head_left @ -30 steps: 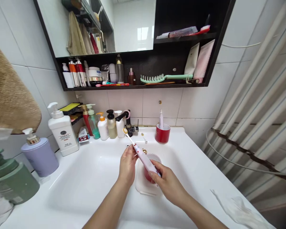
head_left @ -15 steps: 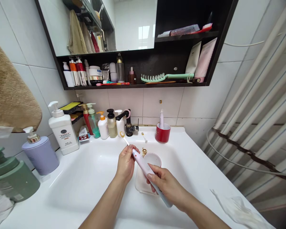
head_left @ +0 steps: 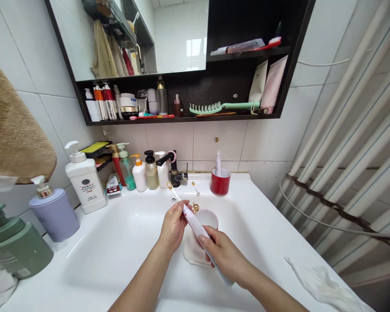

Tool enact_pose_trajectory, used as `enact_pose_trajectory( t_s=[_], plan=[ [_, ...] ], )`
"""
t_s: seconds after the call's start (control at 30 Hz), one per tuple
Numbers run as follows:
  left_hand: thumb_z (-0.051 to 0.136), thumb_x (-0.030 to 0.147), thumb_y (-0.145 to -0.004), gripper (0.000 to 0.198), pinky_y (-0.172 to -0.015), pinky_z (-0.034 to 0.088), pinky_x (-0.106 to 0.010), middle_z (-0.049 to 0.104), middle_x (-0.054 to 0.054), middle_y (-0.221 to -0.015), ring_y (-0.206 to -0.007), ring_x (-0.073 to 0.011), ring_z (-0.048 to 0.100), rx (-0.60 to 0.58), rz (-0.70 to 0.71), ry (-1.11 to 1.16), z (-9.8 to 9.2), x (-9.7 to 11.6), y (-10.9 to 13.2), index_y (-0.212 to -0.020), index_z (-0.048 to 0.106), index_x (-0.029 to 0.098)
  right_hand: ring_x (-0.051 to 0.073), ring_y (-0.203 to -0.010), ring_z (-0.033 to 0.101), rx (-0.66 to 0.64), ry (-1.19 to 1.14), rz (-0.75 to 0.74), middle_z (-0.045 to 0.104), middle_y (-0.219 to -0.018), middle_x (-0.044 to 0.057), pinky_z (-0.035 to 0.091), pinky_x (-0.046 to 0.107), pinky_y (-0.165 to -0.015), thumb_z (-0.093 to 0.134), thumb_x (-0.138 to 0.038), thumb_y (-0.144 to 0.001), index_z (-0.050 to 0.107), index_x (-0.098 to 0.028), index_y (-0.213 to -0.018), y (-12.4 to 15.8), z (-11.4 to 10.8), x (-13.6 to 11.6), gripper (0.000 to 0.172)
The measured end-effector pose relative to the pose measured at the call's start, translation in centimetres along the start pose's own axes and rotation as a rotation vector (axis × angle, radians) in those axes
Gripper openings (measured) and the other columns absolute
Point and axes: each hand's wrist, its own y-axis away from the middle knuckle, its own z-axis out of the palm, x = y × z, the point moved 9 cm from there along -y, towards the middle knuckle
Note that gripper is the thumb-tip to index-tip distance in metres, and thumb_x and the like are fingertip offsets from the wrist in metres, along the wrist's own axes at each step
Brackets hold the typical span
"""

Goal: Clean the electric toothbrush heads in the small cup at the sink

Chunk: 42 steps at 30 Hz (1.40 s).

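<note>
An electric toothbrush (head_left: 195, 226) with a pale pink and grey handle is held slantwise above the white sink (head_left: 117, 242). Its brush head points up and to the left. My right hand (head_left: 223, 252) wraps round the lower handle, thumb on top. The fingers of my left hand (head_left: 174, 223) pinch the neck where the brush head joins the handle. Below the toothbrush, inside the basin, are a white cup (head_left: 210, 217) with a red rim, a pale soap-dish-like tray (head_left: 195, 255) and a small gold-coloured object (head_left: 195, 208). A loose brush head (head_left: 195, 188) lies on the back ledge.
On the back ledge stand a black faucet (head_left: 173, 171) and a red cup (head_left: 220, 183) holding another toothbrush. Pump bottles (head_left: 86, 180) line the left side. A dark shelf cabinet (head_left: 211, 82) overhangs the sink. White pipes (head_left: 347, 143) and a crumpled white cloth or tissue (head_left: 325, 281) are at right.
The toothbrush has tilted slightly, its brush head shifting a little to the right. Both hands keep their hold. The view has shifted slightly.
</note>
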Motion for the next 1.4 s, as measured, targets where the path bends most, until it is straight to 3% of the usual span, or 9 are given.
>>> enact_pose_trajectory(
  t_s=[0.27, 0.5, 0.67, 0.9, 1.2, 1.4],
  plan=[
    [0.051, 0.031, -0.061, 0.022, -0.057, 0.036, -0.02, 0.053, 0.0, -0.061, -0.057, -0.0075, 0.049, -0.008, -0.008, -0.003, 0.1, -0.1, 0.0, -0.074, 0.051, 0.014, 0.006, -0.045, 0.039, -0.038, -0.078, 0.043, 0.043, -0.064, -0.001, 0.032, 0.019, -0.04, 0.032, -0.044, -0.069, 0.041, -0.017, -0.07, 0.1, 0.3, 0.1, 0.029],
    [0.047, 0.031, -0.063, 0.017, -0.056, 0.036, -0.02, 0.053, 0.0, -0.06, -0.058, -0.008, 0.048, -0.047, 0.004, -0.042, 0.8, 0.0, 0.2, -0.066, 0.048, 0.015, 0.006, -0.043, 0.036, -0.013, -0.032, -0.011, 0.039, -0.057, -0.003, 0.03, 0.019, -0.04, 0.032, -0.039, -0.071, 0.042, -0.017, -0.066, 0.0, 0.0, -0.3, 0.025],
    [0.046, 0.031, -0.065, 0.016, -0.057, 0.036, -0.02, 0.053, 0.0, -0.06, -0.058, -0.0083, 0.048, -0.066, 0.008, -0.068, 0.9, -0.1, 0.4, -0.064, 0.048, 0.015, 0.007, -0.047, 0.035, 0.009, 0.075, -0.071, 0.036, -0.055, -0.003, 0.03, 0.02, -0.043, 0.032, -0.034, -0.071, 0.042, -0.017, -0.064, -0.2, -0.4, -0.7, 0.02],
    [0.046, 0.031, -0.064, 0.019, -0.061, 0.036, -0.02, 0.054, -0.001, -0.064, -0.062, -0.0076, 0.048, -0.018, 0.057, -0.113, 0.0, 0.5, 0.1, -0.069, 0.051, 0.014, 0.009, -0.05, 0.032, 0.138, 0.323, -0.175, 0.036, -0.054, -0.004, 0.028, 0.021, -0.048, 0.032, -0.028, -0.071, 0.045, -0.02, -0.069, 0.1, -1.5, -2.4, 0.015],
    [0.046, 0.031, -0.064, 0.018, -0.055, 0.035, -0.019, 0.052, 0.001, -0.057, -0.054, -0.0059, 0.045, -0.039, 0.065, -0.121, 0.6, 0.9, 0.3, -0.061, 0.049, 0.014, 0.006, -0.046, 0.034, -0.044, 0.064, -0.083, 0.034, -0.056, -0.003, 0.028, 0.019, -0.043, 0.032, -0.035, -0.071, 0.043, -0.016, -0.067, 0.0, 0.0, -1.1, 0.023],
    [0.047, 0.032, -0.063, 0.02, -0.057, 0.036, -0.018, 0.053, 0.001, -0.061, -0.058, -0.0057, 0.046, 0.005, 0.076, -0.119, 0.0, 1.0, 0.1, -0.068, 0.052, 0.014, 0.007, -0.048, 0.033, 0.033, 0.135, -0.107, 0.034, -0.055, -0.004, 0.031, 0.019, -0.046, 0.034, -0.035, -0.07, 0.045, -0.017, -0.069, -0.1, -0.6, -1.5, 0.021]
  ],
)
